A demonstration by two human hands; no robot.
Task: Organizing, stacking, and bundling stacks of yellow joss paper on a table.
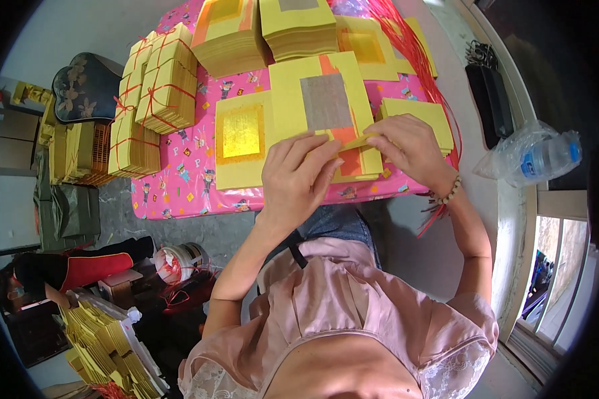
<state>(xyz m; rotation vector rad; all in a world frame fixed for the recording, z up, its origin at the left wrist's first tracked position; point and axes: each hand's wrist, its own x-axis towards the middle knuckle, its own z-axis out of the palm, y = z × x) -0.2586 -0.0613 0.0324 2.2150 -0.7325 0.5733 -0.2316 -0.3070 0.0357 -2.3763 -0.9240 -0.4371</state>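
Left hand (299, 179) covers the near edge of the yellow paper stack (326, 110), so the grip under the palm can't be read. Right hand (409, 146) hides the fold it pinches; fingertips tucked out of sight. The 2 far paper piles (266, 30) are cut off by the top edge. Red strings (412, 53) blur into 1 mass, count unclear. Plastic bottle (542, 156) sits inside a clear bag, label too small to make out. Tabletop (173, 193) mostly buried under paper.
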